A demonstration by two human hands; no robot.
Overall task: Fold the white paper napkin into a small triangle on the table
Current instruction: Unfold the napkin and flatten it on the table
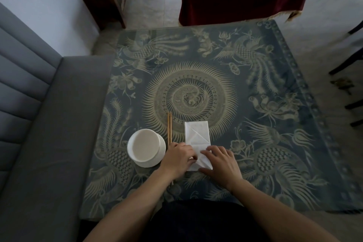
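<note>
I watched from the head view as both hands worked the near end of the white paper napkin [197,133], which lay on the patterned counter [255,104] just right of the chopsticks [169,127] and the white bowl [146,147]. From the counter's central medallion the napkin sat at about 6 o'clock.

The left hand [177,158] rested on the napkin's near left edge with its grip curled, fingertips pinching or pinning the paper (I could not tell which). The right hand [222,163] lay flat and spread, nothing clasped, pressing a raised flap toward 9 o'clock.

The far part of the napkin showed diagonal creases, so I judged the fold partly made and the small triangle not yet formed.

To do this step well, I judged 3 things mattered:

1. The left hand should anchor the paper so it could not slide toward the chopsticks.
2. The flap's edge should meet the edge beneath before any pressure.
3. The crease should be run from its middle outward, lightly, since thin tissue probably tears or wrinkles.
</note>
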